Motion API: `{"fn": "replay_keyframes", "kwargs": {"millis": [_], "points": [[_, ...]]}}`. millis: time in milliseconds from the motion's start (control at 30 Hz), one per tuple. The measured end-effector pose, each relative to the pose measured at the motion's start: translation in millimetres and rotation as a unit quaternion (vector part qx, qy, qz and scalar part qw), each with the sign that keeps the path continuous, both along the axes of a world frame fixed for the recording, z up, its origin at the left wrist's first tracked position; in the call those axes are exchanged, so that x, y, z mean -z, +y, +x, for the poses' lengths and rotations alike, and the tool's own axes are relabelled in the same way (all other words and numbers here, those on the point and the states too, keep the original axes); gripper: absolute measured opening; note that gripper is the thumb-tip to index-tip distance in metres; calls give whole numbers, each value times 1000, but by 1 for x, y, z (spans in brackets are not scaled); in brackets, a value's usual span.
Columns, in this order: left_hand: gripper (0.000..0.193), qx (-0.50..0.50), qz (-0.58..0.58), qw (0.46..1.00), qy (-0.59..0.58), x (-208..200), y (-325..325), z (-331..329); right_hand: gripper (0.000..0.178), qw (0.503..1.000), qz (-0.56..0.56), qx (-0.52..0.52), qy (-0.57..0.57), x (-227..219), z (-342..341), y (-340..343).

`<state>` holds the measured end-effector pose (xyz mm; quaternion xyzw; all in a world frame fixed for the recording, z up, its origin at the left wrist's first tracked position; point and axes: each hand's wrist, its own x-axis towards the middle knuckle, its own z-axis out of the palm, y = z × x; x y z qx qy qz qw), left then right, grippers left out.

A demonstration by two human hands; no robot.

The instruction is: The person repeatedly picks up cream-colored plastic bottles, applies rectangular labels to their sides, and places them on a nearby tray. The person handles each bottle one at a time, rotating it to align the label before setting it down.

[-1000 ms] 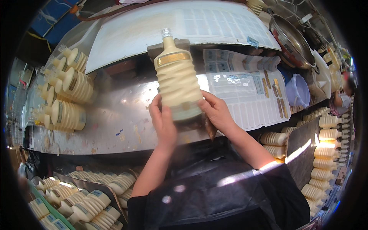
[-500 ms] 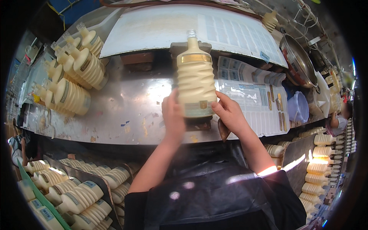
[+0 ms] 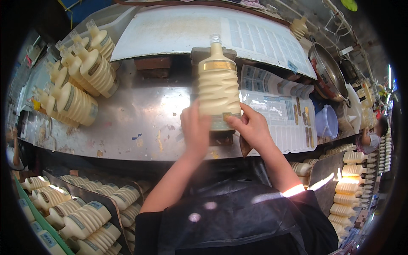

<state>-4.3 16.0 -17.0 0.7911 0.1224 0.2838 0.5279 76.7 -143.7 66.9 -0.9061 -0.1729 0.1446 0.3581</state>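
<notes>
While the cream bottle (image 3: 219,91) lies over the metal table (image 3: 140,117), my right hand (image 3: 253,127) grips its base, thumb at the gold emblem (image 3: 226,115); left hand (image 3: 195,129): hold unclear. Probable step: emblem pressing; next, apply even pressure.

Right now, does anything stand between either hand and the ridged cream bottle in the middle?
Nothing visible does. The right hand has its thumb at the lower front of the bottle. The left hand, blurred, is at its lower left side; I cannot tell whether it touches.
</notes>
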Motion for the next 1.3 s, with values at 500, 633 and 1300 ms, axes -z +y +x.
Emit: {"fn": "replay_keyframes", "kwargs": {"millis": [500,633,1300], "points": [[64,-7,21,1000,-6,3,-6,-4,66,1000,-11,1,-19,-8,-5,5],[61,-10,16,1000,-12,5,-6,-4,67,1000,-22,12,-18,-9,-6,7],[85,-30,145,986,-82,-12,6,-15,48,942,247,38,224,32,16,-26]]}}
